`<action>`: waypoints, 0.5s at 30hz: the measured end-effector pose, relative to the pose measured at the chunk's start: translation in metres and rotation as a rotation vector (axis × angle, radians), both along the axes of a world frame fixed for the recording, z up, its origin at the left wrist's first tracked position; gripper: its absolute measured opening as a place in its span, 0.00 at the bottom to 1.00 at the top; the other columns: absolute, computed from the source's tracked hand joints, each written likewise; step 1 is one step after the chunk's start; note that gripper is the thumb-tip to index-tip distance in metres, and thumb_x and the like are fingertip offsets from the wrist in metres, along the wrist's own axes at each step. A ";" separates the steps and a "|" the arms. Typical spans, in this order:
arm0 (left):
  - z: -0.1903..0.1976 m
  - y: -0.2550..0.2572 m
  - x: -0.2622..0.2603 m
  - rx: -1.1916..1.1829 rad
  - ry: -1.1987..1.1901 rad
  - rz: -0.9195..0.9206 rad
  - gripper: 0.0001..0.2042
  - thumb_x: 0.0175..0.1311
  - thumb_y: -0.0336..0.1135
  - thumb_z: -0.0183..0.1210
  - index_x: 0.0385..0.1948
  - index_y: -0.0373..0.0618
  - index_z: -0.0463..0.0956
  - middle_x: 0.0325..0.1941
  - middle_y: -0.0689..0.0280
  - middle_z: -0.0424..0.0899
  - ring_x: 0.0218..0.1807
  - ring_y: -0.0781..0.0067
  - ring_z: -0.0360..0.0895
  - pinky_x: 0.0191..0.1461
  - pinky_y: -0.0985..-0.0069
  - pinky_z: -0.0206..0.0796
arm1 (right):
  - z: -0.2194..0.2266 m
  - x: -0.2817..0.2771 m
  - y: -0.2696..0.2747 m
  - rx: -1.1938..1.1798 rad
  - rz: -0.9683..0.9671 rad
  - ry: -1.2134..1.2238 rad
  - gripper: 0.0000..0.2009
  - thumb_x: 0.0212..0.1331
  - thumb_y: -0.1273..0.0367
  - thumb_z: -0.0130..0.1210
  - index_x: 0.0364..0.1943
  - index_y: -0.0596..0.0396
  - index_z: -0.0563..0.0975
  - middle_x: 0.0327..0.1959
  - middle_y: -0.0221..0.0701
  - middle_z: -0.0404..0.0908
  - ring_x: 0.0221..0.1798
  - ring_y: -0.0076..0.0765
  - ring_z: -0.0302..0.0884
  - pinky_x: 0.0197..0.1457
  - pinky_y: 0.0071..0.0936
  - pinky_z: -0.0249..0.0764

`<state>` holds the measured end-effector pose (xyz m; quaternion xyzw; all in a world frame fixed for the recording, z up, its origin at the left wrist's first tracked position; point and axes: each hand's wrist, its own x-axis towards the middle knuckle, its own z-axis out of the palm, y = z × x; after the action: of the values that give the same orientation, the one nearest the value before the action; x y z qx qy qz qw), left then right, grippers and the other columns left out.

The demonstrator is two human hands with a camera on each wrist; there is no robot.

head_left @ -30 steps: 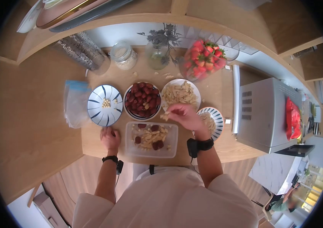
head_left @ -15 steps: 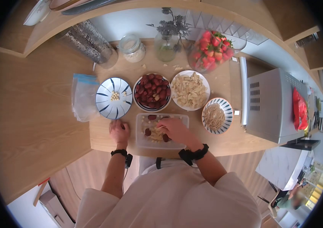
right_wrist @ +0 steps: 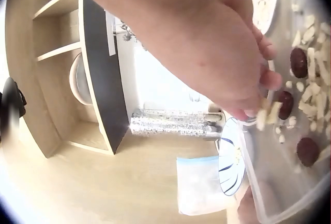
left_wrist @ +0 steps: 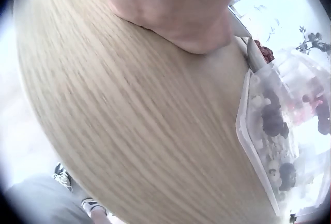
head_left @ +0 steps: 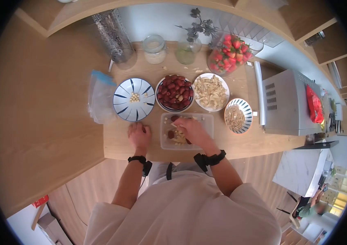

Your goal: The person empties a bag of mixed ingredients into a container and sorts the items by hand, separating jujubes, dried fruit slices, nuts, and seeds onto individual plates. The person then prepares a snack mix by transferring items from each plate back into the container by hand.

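My right hand (head_left: 192, 130) is over the clear plastic box (head_left: 210, 141), fingers pointing down. In the right wrist view its fingertips pinch a few pale slices (right_wrist: 262, 116) just inside the box wall. Red dates (right_wrist: 308, 151), more pale slices and small white round pieces lie on the box floor. My left hand (head_left: 140, 136) rests on the table left of the box, fingers loosely curled, just below a blue-striped plate (head_left: 124, 109) with small round pieces. Its fingertips are hidden in the left wrist view.
Behind the box stand a bowl of red dates (head_left: 175, 93) and a plate of pale slices (head_left: 211, 92); a striped bowl of thin strips (head_left: 236, 116) is at right. Clear bags (head_left: 101, 100) lie left. Jars, a vase (head_left: 188, 51) and strawberries (head_left: 231, 53) line the back.
My right hand has moved from the near edge of the slice plate down into the box, carrying pale slices. My left hand has stayed on the table. The head view has shifted.
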<state>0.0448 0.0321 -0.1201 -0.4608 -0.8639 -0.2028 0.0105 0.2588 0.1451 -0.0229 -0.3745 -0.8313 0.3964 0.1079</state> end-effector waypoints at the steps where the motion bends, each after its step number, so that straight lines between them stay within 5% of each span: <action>1: 0.000 0.000 -0.001 0.009 -0.005 -0.010 0.08 0.55 0.38 0.55 0.20 0.47 0.70 0.29 0.64 0.74 0.39 0.55 0.72 0.45 0.57 0.65 | 0.003 -0.001 -0.001 0.029 0.000 -0.018 0.11 0.57 0.74 0.57 0.44 0.52 0.79 0.41 0.39 0.83 0.46 0.51 0.80 0.48 0.42 0.75; 11: -0.005 -0.011 -0.014 0.114 -0.120 -0.149 0.10 0.54 0.37 0.57 0.17 0.48 0.68 0.26 0.65 0.73 0.37 0.55 0.71 0.43 0.57 0.63 | 0.024 0.028 -0.047 0.040 -0.193 -0.026 0.10 0.56 0.71 0.56 0.42 0.51 0.78 0.37 0.38 0.83 0.42 0.50 0.81 0.44 0.42 0.76; 15: 0.004 -0.033 -0.027 0.095 -0.111 -0.456 0.10 0.52 0.36 0.58 0.16 0.48 0.68 0.24 0.64 0.73 0.35 0.56 0.70 0.43 0.58 0.61 | 0.033 0.053 -0.075 0.017 -0.260 -0.029 0.09 0.57 0.69 0.56 0.42 0.53 0.78 0.35 0.37 0.84 0.40 0.49 0.82 0.42 0.42 0.76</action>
<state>0.0182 -0.0004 -0.1165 -0.6311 -0.7264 -0.2652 -0.0613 0.3122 0.0705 0.0104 -0.4837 -0.7806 0.3665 0.1496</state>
